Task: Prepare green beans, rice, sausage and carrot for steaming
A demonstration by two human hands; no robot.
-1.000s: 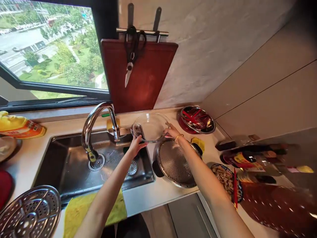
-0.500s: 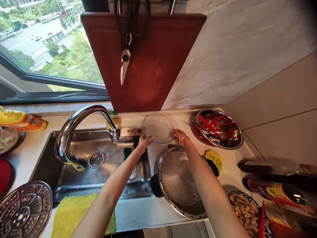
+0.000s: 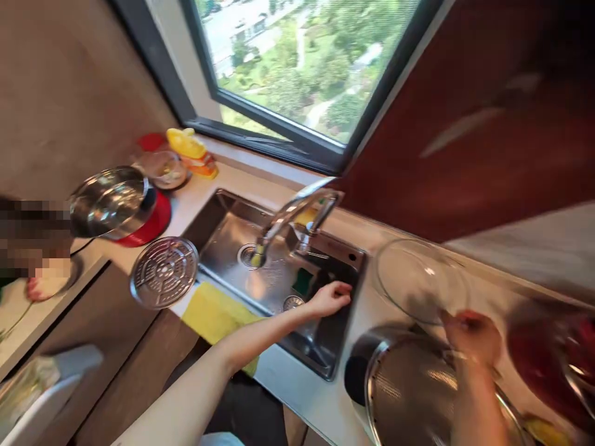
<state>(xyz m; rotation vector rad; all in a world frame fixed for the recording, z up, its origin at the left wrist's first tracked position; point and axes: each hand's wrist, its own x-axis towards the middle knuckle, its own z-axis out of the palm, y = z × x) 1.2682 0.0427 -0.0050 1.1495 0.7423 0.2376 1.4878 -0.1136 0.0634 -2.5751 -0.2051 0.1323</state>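
A clear glass plate (image 3: 421, 279) lies on the pale counter (image 3: 325, 396), right of the sink (image 3: 232, 229). My right hand (image 3: 469, 334) is at the plate's near rim and touches it; motion smears its fingers. My left hand (image 3: 330, 298) hovers over the sink's right end, away from the plate, fingers loosely stretched and holding nothing. A green sponge (image 3: 304, 282) lies in the sink just left of that hand.
A curved faucet (image 3: 297, 214) arches over the sink. A pot with a mesh strainer (image 3: 418, 390) stands below the plate. A steel bowl (image 3: 567, 365) is at right. A yellow cloth (image 3: 214, 313), a steamer rack (image 3: 163, 271), a lidded red pot (image 3: 116, 204) and a yellow bottle (image 3: 193, 148) lie to the left.
My left hand has let go of the glass plate and moved left over the sink. The view has swung left and tilted. The right hand stays at the plate's rim.
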